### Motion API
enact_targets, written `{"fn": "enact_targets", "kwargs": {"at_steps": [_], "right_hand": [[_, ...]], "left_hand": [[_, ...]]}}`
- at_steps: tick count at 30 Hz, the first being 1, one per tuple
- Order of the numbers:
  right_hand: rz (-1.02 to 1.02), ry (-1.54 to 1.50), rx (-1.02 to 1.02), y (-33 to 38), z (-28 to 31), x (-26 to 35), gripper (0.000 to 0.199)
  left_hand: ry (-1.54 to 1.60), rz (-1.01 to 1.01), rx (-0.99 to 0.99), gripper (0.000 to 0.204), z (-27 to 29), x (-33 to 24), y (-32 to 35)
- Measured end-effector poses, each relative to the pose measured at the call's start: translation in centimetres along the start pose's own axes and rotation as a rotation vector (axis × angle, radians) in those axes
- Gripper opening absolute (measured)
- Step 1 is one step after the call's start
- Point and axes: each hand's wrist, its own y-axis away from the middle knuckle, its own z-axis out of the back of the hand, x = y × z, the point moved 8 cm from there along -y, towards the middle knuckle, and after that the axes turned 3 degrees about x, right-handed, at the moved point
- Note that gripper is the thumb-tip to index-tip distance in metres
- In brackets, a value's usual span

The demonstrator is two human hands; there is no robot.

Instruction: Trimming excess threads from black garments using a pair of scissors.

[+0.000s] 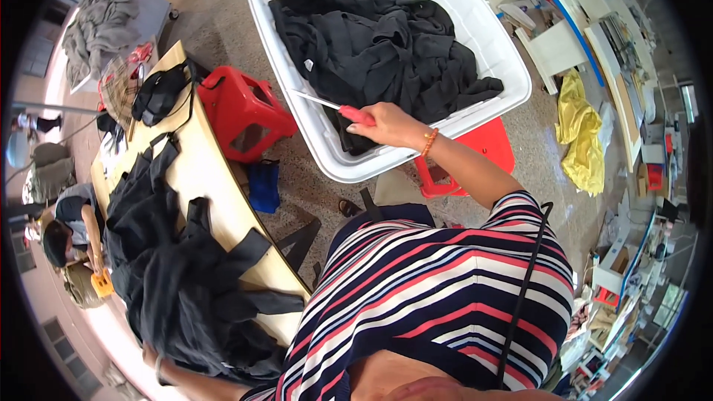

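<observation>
My right hand (390, 126) is closed round the red handle of a red-handled tool (352, 113) with a slim pale metal shaft; its exact kind cannot be made out. It is over the near left side of a white plastic tub (338, 169), which holds a heap of black garments (371, 44). Down at the lower left, my left hand (153, 360) is at the edge of a black garment (186, 289) spread over the pale wooden table (245, 219). Fabric and the wrist hide those fingers, so their grip does not show.
Red plastic stools (241, 115) stand beside the table and by the tub. A black bag (160, 93) sits on the table's far end. Across the table a person (74, 226) bends over. Yellow cloth (579, 130) lies at right, near cluttered workbenches. Grey cloth (108, 22) is piled at far left.
</observation>
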Motion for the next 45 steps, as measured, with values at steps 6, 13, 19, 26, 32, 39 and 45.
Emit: {"fn": "enact_targets", "kwargs": {"at_steps": [6,13,19,26,32,39,45], "right_hand": [[-0.282,0.023,-0.085,0.0,6.7,-10.0,0.048],[-0.425,-0.035,-0.138,-0.2,11.8,-19.4,0.044],[-0.598,-0.138,-0.13,-0.1,15.3,-28.0,0.04],[-0.697,-0.297,-0.172,-0.5,18.0,-34.1,0.035],[-0.929,-0.549,-0.226,-0.5,20.7,-36.2,0.029],[-0.676,-0.035,-0.336,-1.3,23.1,-38.1,0.035],[-0.617,0.018,-0.134,-5.8,20.0,-37.0,0.036]], "left_hand": [[0.102,-0.714,0.503,0.035,-38.4,-35.3,23.0],[0.204,-0.96,1.249,0.039,-67.5,-55.0,53.2],[0.193,-0.9,1.277,0.046,-85.6,-62.0,64.8],[0.099,-0.821,1.118,0.036,-96.6,-62.9,71.4],[0.564,-1.09,2.173,0.037,-87.1,-62.0,88.9],[0.34,-1.094,1.059,0.024,-91.0,-63.1,75.9],[-0.417,-1.406,1.368,0.026,-96.6,-57.5,74.1]]}}
